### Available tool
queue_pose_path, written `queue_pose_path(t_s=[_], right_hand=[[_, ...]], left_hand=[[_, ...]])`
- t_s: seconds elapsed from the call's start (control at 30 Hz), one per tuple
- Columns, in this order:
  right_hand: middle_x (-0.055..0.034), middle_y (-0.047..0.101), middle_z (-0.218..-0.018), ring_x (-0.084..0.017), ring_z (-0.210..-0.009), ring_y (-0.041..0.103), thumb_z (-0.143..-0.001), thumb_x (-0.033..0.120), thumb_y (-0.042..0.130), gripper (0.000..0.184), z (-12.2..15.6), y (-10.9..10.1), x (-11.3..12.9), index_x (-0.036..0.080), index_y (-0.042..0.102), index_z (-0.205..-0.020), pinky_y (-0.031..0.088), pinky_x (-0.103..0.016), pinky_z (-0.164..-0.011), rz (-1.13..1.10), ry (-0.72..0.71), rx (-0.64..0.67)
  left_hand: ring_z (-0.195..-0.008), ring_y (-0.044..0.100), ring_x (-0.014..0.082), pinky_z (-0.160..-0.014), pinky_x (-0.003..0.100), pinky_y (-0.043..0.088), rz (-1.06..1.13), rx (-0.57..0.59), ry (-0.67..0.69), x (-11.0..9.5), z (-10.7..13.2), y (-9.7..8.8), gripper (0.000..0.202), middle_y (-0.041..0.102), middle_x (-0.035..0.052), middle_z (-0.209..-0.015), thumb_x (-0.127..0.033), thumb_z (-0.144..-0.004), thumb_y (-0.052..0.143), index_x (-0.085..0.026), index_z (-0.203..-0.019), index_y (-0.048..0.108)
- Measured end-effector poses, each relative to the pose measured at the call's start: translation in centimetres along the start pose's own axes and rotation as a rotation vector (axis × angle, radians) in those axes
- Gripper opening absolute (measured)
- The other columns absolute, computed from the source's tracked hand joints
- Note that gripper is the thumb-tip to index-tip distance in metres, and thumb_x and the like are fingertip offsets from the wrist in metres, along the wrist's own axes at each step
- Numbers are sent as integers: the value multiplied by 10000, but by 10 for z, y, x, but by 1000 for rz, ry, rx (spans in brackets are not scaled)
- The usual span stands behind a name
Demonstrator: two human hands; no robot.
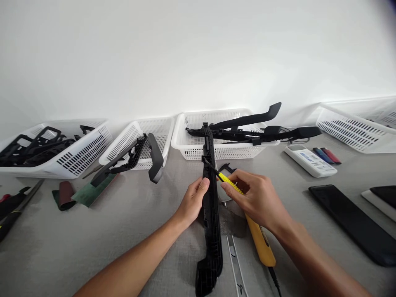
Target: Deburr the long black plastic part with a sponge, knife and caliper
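Note:
My left hand (194,199) grips a long black plastic trim piece (212,214) from its left side, thumb on top. The piece stretches from the near edge of the view toward the middle basket, its ribbed inner side facing up. In my right hand (255,196) is a utility knife (230,182) with a yellow handle, pinched between thumb and fingers. Its dark tip meets the upper part of the trim piece, just beyond my left thumb. Below my right hand lies a yellow-orange corded tool (261,243), partly hidden.
White baskets hold black plastic parts: the left basket (86,156), a smaller basket (168,144) and the middle basket (193,152). Another basket (346,128) stands right. Sandpaper (94,190), pliers (15,212), a white meter-like device (309,160), markers (323,155) and a phone (352,222) lie around.

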State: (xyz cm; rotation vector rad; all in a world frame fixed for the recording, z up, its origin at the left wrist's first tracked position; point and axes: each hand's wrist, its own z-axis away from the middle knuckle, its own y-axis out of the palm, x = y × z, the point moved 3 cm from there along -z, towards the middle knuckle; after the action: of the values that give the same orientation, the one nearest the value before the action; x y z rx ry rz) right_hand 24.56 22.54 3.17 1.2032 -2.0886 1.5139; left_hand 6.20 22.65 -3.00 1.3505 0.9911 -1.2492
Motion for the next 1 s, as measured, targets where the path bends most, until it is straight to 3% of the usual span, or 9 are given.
queue_pose_path(t_s=[0.23, 0.4, 0.57, 0.77, 0.9, 1.0], right_hand=[[17, 653, -667, -140, -574, 559, -980, 386, 671, 237, -1, -5, -4, 230, 683, -802, 418, -282, -554, -29, -9, -49], [24, 636, -669, -130, -587, 548, -948, 289, 684, 232, 0, -5, -2, 224, 616, -736, 414, -272, -571, -62, -49, -28], [-7, 676, -749, -155, -635, 577, -995, 364, 661, 178, -3, -6, -4, 227, 718, -896, 441, -286, -606, -24, -51, -72], [-6, 696, -731, -163, -629, 597, -951, 328, 672, 199, -5, -7, -13, 225, 676, -781, 429, -298, -595, 3, -41, -30], [-48, 754, -892, -211, -773, 682, -984, 360, 671, 166, -7, -12, -27, 223, 742, -923, 491, -336, -695, 57, -25, -78], [-80, 764, -1015, -262, -925, 711, -996, 388, 677, 190, -9, -14, -35, 226, 761, -1048, 528, -384, -806, 75, -35, -133]], left_hand=[[-694, 558, 171, -659, 267, 449, 34, 25, -42, 1, 0, 1, 650, 657, 22, -752, -744, -895, 662, -170, -1170, 793], [-645, 514, 152, -635, 262, 441, 21, 19, -41, 0, 2, 1, 670, 659, 19, -759, -758, -902, 642, -174, -1199, 787], [-647, 500, 150, -610, 256, 422, 21, 27, -53, 0, 2, 1, 685, 630, 12, -755, -773, -894, 638, -174, -1193, 784], [-625, 491, 134, -559, 242, 414, 63, -4, -66, -1, 3, 2, 713, 619, 4, -763, -811, -852, 655, -179, -1160, 774], [-573, 488, 134, -509, 247, 385, 96, -40, -104, -3, 5, 2, 728, 615, 9, -725, -837, -842, 635, -184, -1131, 775], [-570, 481, 127, -520, 239, 380, 112, 4, -103, -4, 4, 2, 648, 611, 4, -727, -739, -880, 662, -177, -1189, 751]])
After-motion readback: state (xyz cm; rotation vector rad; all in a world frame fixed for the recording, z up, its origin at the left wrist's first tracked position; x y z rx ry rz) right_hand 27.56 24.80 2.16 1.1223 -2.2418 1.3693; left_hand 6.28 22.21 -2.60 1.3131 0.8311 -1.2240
